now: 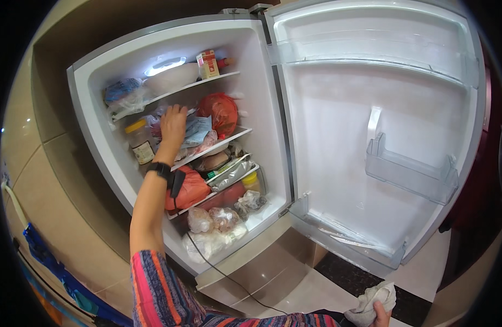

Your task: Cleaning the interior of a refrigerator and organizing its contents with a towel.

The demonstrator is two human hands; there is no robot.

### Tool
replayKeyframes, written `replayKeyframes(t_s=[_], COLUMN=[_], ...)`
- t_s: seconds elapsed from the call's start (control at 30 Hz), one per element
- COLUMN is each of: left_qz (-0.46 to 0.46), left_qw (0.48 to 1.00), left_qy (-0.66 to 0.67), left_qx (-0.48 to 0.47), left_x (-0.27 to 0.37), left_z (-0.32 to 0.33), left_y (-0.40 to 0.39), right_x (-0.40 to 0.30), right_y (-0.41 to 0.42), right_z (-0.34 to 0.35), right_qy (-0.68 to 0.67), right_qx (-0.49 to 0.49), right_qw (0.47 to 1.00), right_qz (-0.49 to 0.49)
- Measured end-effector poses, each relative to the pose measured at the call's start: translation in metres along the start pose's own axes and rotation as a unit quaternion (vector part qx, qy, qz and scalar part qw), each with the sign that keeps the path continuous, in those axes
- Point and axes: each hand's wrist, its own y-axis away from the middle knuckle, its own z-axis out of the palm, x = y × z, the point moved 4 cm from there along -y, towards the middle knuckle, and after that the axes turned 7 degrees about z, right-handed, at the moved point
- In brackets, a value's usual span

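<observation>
My left hand [174, 124] reaches into an open refrigerator, over the second shelf from the top. Its fingertips curve down beside a pale blue packet [198, 130] and a thin purplish plastic bag [154, 122]; whether they grip anything is hidden behind the hand. On that shelf a jar with a yellow lid [139, 141] leans to the left of my wrist. A red plastic bag [220, 112] fills the shelf's right end. At the lower right edge of the view, my right hand [382, 315] holds a crumpled light grey cloth [371, 304].
The swung-out refrigerator door [328, 122] carries clear bins, including a small one [410, 171]. A carton [208, 64] and a wrapped bowl [173, 79] stand on the top shelf. An orange-red bag [187, 188] and tied plastic bags [224, 220] sit lower. A cable [234, 282] hangs from my left wrist.
</observation>
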Motion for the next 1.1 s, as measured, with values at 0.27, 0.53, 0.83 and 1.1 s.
replayKeyframes(t_s=[0.27,0.53,0.83,1.1], left_qz=[-0.089,-0.078,0.197,0.468], left_qw=[0.962,0.991,0.922,0.643], left_qy=[0.097,0.011,0.322,0.579], left_qx=[-0.24,-0.112,0.082,-0.178], left_x=[0.009,0.005,0.146,0.406], left_z=[0.033,0.054,-0.064,-0.128], left_y=[-0.02,0.001,0.013,0.07], right_x=[0.012,-0.006,-0.008,-0.011], right_y=[0.004,0.001,0.006,0.004], right_z=[0.01,0.022,0.008,-0.007], right_qy=[-0.03,-0.04,-0.059,-0.108], right_qx=[0.043,0.049,0.099,0.125], right_qw=[0.998,0.997,0.99,0.983], right_qz=[0.045,0.031,0.083,0.079])
